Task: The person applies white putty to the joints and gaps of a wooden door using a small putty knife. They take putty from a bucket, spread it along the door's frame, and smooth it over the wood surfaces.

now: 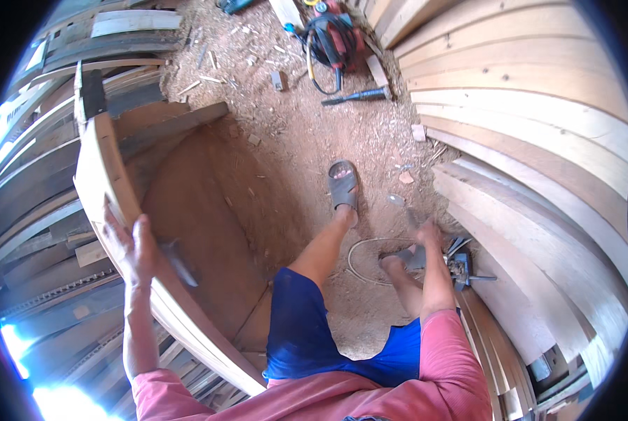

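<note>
Left hand (135,247) extends forward, fingers spread; right hand (429,233) reaches low, seemingly curled, though blurred.

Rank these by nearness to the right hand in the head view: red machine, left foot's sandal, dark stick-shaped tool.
From the right hand:
1. Left foot's sandal: left, slightly ahead.
2. Dark stick-shaped tool: farther ahead, leftward.
3. Red machine: beyond it, near top edge.

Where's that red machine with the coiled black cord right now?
The red machine lies near the top edge of the head view, just right of centre, on the shaving-strewn ground, just beyond a dark bar-shaped tool.
</note>
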`<state>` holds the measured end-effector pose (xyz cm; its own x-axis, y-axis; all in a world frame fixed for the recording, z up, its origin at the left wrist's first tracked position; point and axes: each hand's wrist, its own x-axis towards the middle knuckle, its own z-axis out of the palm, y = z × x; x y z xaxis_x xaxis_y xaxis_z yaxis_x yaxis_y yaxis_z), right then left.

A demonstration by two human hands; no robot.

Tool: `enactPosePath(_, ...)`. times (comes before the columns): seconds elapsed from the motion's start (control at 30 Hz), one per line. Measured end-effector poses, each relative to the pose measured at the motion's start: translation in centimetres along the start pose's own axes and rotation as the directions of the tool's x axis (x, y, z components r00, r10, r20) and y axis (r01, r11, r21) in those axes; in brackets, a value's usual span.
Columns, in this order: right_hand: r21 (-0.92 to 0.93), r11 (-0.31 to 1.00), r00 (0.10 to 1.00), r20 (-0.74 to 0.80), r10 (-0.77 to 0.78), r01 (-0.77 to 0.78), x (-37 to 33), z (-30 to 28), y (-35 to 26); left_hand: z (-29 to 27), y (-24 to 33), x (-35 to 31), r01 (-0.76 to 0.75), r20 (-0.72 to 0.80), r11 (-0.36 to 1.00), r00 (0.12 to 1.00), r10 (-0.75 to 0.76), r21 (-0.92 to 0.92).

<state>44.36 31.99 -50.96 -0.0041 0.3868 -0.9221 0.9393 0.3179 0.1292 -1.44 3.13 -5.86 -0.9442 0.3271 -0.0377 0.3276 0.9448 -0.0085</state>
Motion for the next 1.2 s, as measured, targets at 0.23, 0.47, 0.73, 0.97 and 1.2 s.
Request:
enactPosePath(0.23,0.006,0.903,0.773,0.515,-0.371,0.43,-14.7,-6.4,-7.0,-1.4,-0.6,-0.3,-0.096,-0.006,0.986,0.995,0.097,0.14)
enactPosePath(0.47,0.5,0.829,0.759,0.428,-0.49,0.252,-26.6,-12.5,-11.2,-3.6,0.5,-0.3,0.098,0.04,0.995,0.995,-0.097,-0.03)
enactPosePath(0.73,0.9,0.279,0.623,0.011,-0.782,0.334,-43.6,-28.2,-21.7,-6.7,-0.1,-0.3,0.136,0.104,0.959,0.988,-0.113,-0.249)
enactPosePath(0.97,0.863,0.441,0.638,0.198,-0.745,0.248,-52.4,-33.1,-29.2,-7.4,-1.3,0.1,0.127,0.148,0.933,0.986,-0.081,-0.337)
enactPosePath(1.2,0.12,0.653,0.66,-0.025,-0.751,0.748,-51.9,-32.0,-40.2,-6.2,-4.1,-0.5,0.077,0.099,0.91,0.994,-0.04,-0.407)
